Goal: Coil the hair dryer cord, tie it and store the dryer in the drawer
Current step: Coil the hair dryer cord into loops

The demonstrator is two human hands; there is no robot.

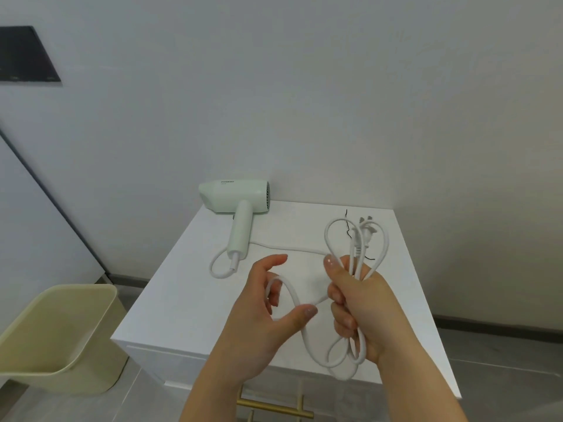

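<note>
Hair dryer (234,196) task, overall: I judge it to be midway through the first of three steps. The coiling is part done, and the tying and storing are not yet begun.
Desk (182,300): white, set against the wall, and it carries the dryer and the loose part of the cord.
Drawer (152,357): only its white front shows below the desk edge, with a brass handle (274,409). It looks closed, so it has yet to be opened.
Hair dryer body: pale green, it lies on its side at the back of the desk, handle towards the person, with nobody touching it.
Right hand (362,303): the fingers are clenched round several gathered loops of cord, which stick out above and below the fist.
Left hand (262,315): the thumb and curled fingers loosely hook the next stretch of cord, with the forefinger held straighter.
Cord (289,246): white. One length runs flat across the desk from the handle to the hands, with a small loop at the handle's end, so some is left to coil.
Plug (362,233): it stands up inside the upper loops, above the right fist.
Black tie (346,213): a thin black wire lies on the desk behind the loops, unused. That it is the tie is my guess.
</note>
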